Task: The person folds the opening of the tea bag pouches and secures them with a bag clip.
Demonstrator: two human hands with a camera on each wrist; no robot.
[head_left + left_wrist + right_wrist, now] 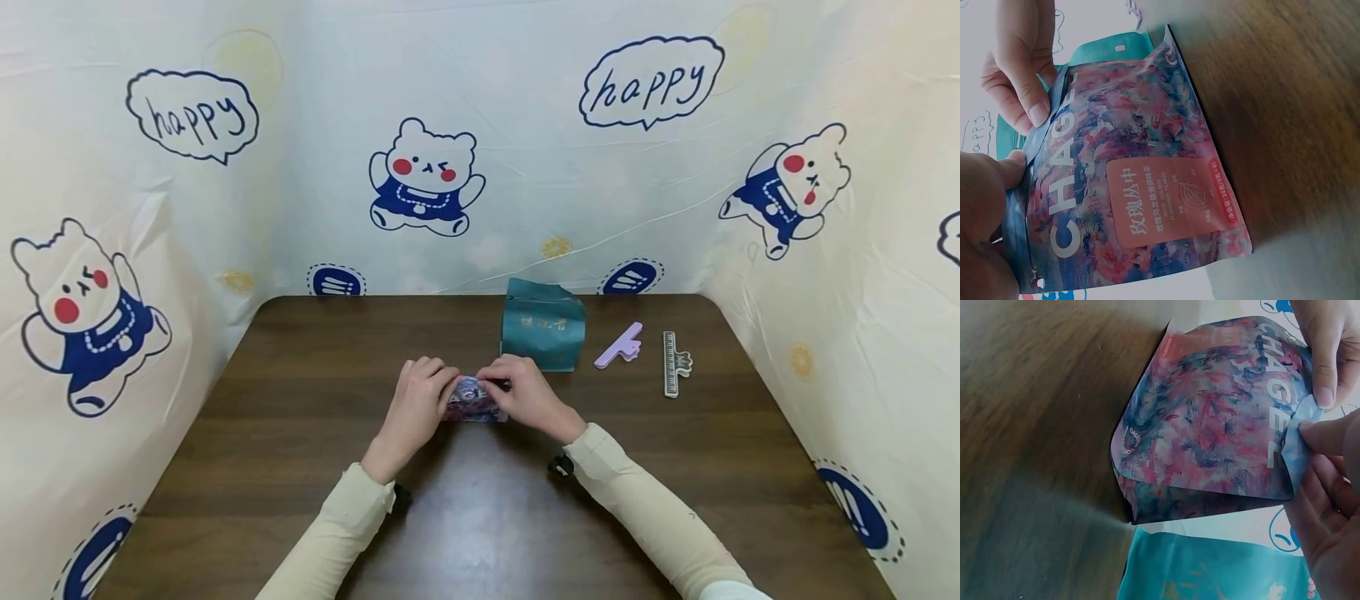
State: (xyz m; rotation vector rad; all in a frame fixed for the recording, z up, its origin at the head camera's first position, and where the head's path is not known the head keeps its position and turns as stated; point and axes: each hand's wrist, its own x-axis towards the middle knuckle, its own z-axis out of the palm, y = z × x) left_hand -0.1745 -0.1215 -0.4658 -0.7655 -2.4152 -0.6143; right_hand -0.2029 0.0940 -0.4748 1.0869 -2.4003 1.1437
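A floral pink-and-blue tea pouch (474, 403) stands on the table between my hands, with large white lettering and a pink label (1163, 203) on its front. My left hand (418, 398) pinches one end of its top edge between thumb and fingers. At the other end, my right hand (531, 396) pinches the same edge. In the right wrist view the top strip (1297, 450) looks folded over under both thumbs. The pouch's base touches the wood, and its side gusset shows in the right wrist view.
Just behind my right hand stands a teal pouch (543, 329) with gold characters. Farther right on the brown table (315, 467) lie a purple clip (621, 347) and a clear clip with ruler markings (671, 365). A printed cloth (525, 183) surrounds the table's back and sides.
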